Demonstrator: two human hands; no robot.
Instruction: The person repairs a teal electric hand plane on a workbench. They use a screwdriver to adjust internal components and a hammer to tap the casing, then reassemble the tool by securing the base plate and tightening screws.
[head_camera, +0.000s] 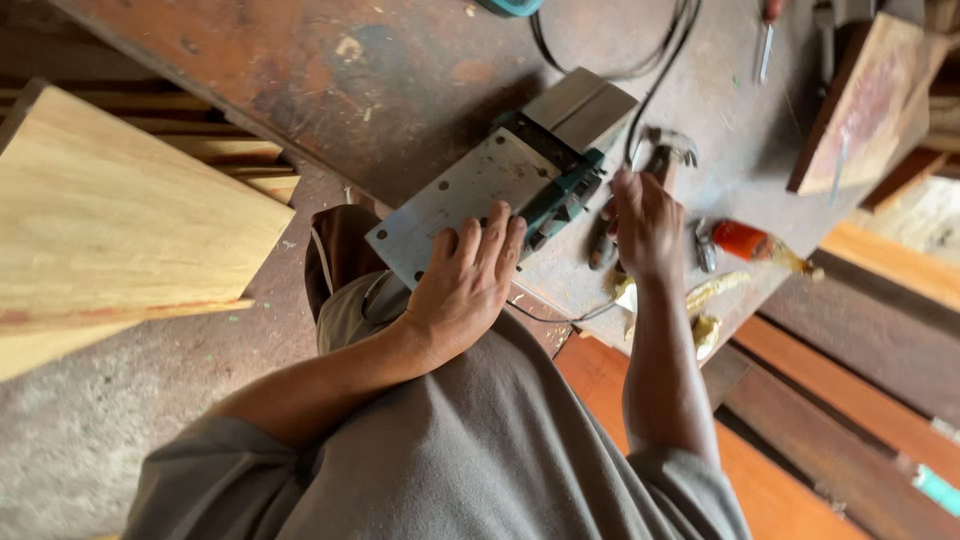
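packages: one small squeeze bottle (752, 243), lying on its side on the metal workbench (400, 70), just right of the right hand (645, 225)
bottle shape: short and rounded, tapering to a nozzle that points right
bottle colours: red-orange body, yellowish nozzle end
labels: none that can be made out
signs: none
screens: none

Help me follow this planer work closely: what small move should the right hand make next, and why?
Probably close the right hand on the tool beneath it, which looks like a claw hammer. The left hand already lies flat on the upturned metal sole of the electric planer, steadying it on the workbench, while the right hand sits just beside the planer's body; whether it already grips anything cannot be told.
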